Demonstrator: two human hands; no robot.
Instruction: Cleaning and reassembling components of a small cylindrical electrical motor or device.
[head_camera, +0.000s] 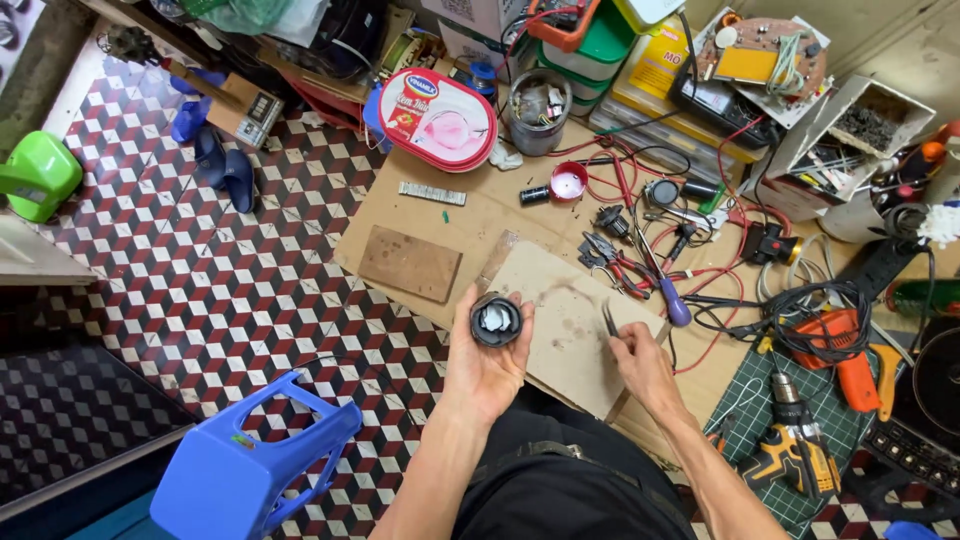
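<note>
The left hand (487, 365) cups a round black housing (496, 320), open face up so its interior can be inspected; the grip is closed around its body. The right hand (640, 362) pinches thin tweezers (609, 318), tips angled toward the housing. Both hover over the near edge of a cardboard sheet (570, 330) shielding the floor. Farther off lie pliers (610, 262) and a red cap (568, 182), within reach.

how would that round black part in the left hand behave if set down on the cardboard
The round black part looks rigid and light, cupped in the left hand. On its side it would probably roll; open end up on the flat cardboard it should sit steady.
</note>
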